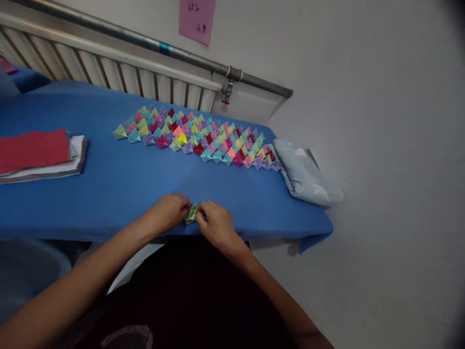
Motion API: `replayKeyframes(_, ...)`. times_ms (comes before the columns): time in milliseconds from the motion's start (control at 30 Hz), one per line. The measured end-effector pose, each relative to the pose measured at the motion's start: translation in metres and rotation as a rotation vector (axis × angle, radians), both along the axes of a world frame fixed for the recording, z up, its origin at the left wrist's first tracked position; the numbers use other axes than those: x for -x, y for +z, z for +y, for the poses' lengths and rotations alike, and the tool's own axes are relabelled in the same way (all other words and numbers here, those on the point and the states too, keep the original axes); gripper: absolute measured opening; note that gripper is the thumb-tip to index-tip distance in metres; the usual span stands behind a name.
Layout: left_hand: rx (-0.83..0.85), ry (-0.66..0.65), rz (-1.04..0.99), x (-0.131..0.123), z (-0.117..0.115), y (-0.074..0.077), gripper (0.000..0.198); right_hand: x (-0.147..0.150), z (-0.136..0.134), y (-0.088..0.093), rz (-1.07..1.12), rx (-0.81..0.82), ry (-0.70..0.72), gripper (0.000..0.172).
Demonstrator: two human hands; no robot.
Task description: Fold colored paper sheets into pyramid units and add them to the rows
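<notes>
A small green folded paper piece [191, 214] sits at the near edge of the blue-covered table [119, 184]. My left hand [169, 211] pinches its left side with curled fingers. My right hand [212, 222] pinches its right side, fingers closed too. Farther back, several rows of finished folded paper shapes [198, 136] in many colours lie packed together across the cloth.
A stack of red and white paper sheets [39, 155] lies at the left. A folded pale blue cloth [307, 177] rests on the table's right end. A radiator [109, 68] and a pipe [232, 72] run along the wall behind.
</notes>
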State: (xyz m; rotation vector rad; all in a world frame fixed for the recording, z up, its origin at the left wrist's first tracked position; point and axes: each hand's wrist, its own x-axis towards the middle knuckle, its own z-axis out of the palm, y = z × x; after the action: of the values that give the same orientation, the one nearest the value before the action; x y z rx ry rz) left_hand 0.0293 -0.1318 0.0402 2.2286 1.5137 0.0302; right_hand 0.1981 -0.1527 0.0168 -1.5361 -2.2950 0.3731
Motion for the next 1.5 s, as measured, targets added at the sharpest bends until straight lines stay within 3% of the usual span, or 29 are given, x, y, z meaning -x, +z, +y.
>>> replayKeyframes(267, -0.009, 0.064, -0.063, -0.003, 0.001, -0.004, 0.029, 0.0, 0.005, -0.003, -0.004, 0.002, -0.033, 0.015)
replayKeyframes(567, -0.067, 0.053, 0.029, -0.01, 0.008, -0.005, 0.027, -0.005, 0.011, -0.002, 0.053, 0.027, -0.037, 0.015)
replayKeyframes(800, -0.062, 0.076, 0.052, -0.016, 0.011, -0.003, 0.026, 0.0, 0.019, 0.004, -0.059, 0.07, -0.059, 0.011)
replayKeyframes(1133, -0.113, -0.041, -0.095, -0.011, 0.02, -0.019, 0.02, -0.003, 0.022, 0.004, -0.056, 0.081, -0.041, 0.015)
replayKeyframes(1500, -0.135, 0.032, -0.069, -0.011, 0.022, -0.021, 0.021, -0.001, 0.03, 0.008, -0.045, 0.087, -0.062, 0.012)
